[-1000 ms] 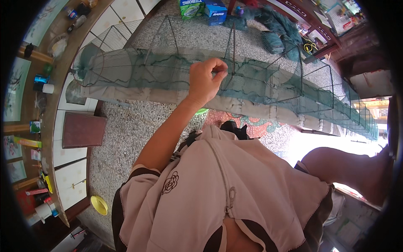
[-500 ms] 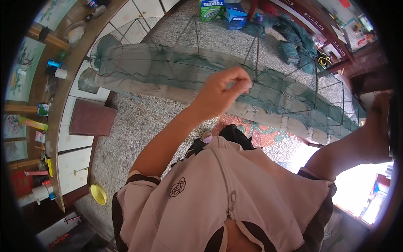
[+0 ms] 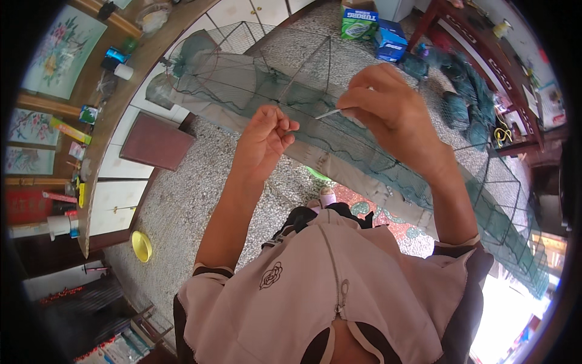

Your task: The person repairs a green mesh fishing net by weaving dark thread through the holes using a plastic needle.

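Observation:
My right hand (image 3: 391,112) is raised over the long green net (image 3: 303,100), its fingertips pinching a thin pale rod-like tool (image 3: 328,113) that points left. The kind of tool cannot be made out. To the left, my left hand (image 3: 265,136) hovers with curled fingers, thumb against fingertips; anything in that pinch is too fine to see. A gap separates the rod's tip from my left hand. Beneath both hands, the net stretches from upper left to lower right, with dark wire frames (image 3: 328,67) and a pale cloth-like edge (image 3: 321,161).
A wooden counter (image 3: 100,145) with white cupboards runs along the left, a brown board (image 3: 157,141) leaning there. A yellow basin (image 3: 141,246) lies on the speckled floor. Two boxes (image 3: 359,23) and bundled green netting (image 3: 464,103) are at the back, beside a dark red table (image 3: 479,54).
My right hand has come in from the far right to above the net, with the thin rod showing. My left hand has moved left and lower, and the view has turned.

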Available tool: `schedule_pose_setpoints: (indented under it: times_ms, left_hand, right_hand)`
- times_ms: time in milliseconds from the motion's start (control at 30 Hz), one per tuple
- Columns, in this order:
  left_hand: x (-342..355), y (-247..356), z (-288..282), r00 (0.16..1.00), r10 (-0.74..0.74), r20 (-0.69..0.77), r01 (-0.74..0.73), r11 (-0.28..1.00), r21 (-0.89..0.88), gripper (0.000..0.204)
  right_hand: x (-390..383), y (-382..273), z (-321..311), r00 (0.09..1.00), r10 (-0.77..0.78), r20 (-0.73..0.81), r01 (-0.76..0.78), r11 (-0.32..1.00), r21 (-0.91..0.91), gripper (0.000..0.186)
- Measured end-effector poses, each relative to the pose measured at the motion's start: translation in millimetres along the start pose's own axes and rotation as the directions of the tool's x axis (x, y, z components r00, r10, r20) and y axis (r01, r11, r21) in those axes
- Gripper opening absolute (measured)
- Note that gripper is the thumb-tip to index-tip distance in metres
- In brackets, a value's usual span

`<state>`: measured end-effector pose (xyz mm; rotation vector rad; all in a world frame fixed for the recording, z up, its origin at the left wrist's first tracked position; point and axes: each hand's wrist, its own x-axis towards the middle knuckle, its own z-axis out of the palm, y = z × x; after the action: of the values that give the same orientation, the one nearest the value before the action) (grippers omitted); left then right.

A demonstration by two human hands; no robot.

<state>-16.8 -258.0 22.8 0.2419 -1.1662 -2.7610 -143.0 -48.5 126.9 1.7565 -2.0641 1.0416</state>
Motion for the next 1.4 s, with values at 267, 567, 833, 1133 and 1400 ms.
schedule_pose_setpoints:
  times_ms: [267,567,833,1133,1400]
  left_hand:
    - [4.9,1.4,-21.1,0.976,0.031,-0.214,-0.057,0.991,-0.118,0.017]
    - [18.6,13.8,-40.0,0.979,0.062,-0.192,-0.041,0.993,0.112,0.014]
    - [30.0,31.9,-51.3,0.996,-0.058,-0.061,0.079,0.902,0.424,0.02]
    - [36.6,45.3,-60.7,0.973,-0.163,0.164,0.054,0.851,0.522,0.019]
    - [37.5,46.0,-66.8,0.968,-0.169,0.184,0.044,0.841,0.538,0.017]
  right_hand:
    - [12.0,35.0,57.9,0.997,0.074,0.005,-0.073,0.993,-0.093,0.008]
    - [20.6,49.5,89.4,0.973,0.215,0.085,-0.195,0.959,-0.204,0.01]
    - [29.3,39.1,104.9,0.923,0.364,0.127,-0.326,0.913,-0.247,0.007]
    - [32.9,16.1,108.4,0.862,0.498,0.097,-0.434,0.823,-0.366,0.004]
    - [29.2,18.8,119.0,0.878,0.477,0.046,-0.46,0.867,-0.193,0.004]
